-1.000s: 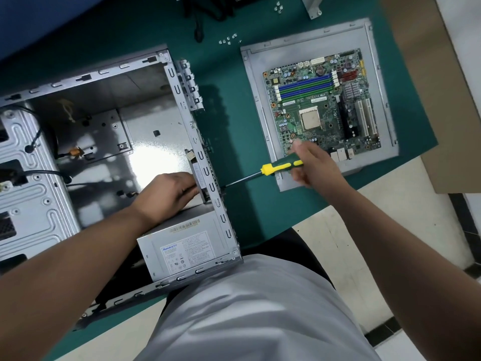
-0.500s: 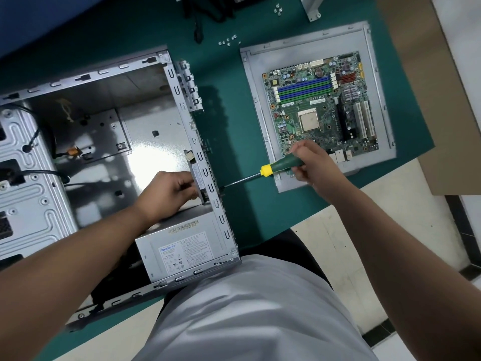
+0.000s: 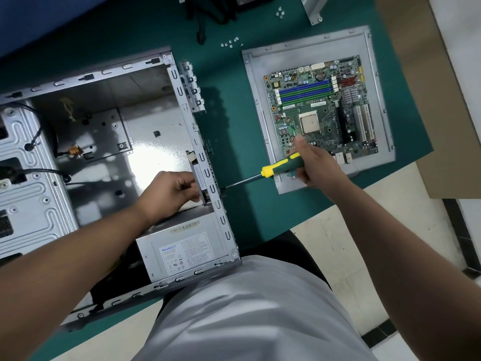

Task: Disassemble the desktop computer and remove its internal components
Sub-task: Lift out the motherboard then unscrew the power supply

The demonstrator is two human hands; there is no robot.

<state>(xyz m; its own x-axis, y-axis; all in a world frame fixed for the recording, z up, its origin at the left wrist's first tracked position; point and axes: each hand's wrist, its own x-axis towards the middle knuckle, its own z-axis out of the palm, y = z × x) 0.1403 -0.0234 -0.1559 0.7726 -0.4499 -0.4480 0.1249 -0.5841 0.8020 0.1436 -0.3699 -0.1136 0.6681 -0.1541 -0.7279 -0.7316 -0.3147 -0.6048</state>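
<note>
Right hand (image 3: 316, 166) grips the screwdriver (image 3: 282, 166) — tip against the computer case (image 3: 205, 162) wall, outside; left hand (image 3: 171, 191), inside, pinches a small part at that wall — above the power supply (image 3: 182, 250).

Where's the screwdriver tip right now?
Head view, centre: the screwdriver in the right hand has its tip against the outside of the case's rear wall, just above the power supply.

Your green mat (image 3: 247, 209) under everything, brown cardboard (image 3: 429, 82) off its right edge, pale tiled floor (image 3: 338, 251) below, your grey shirt (image 3: 247, 313) at bottom.
</note>
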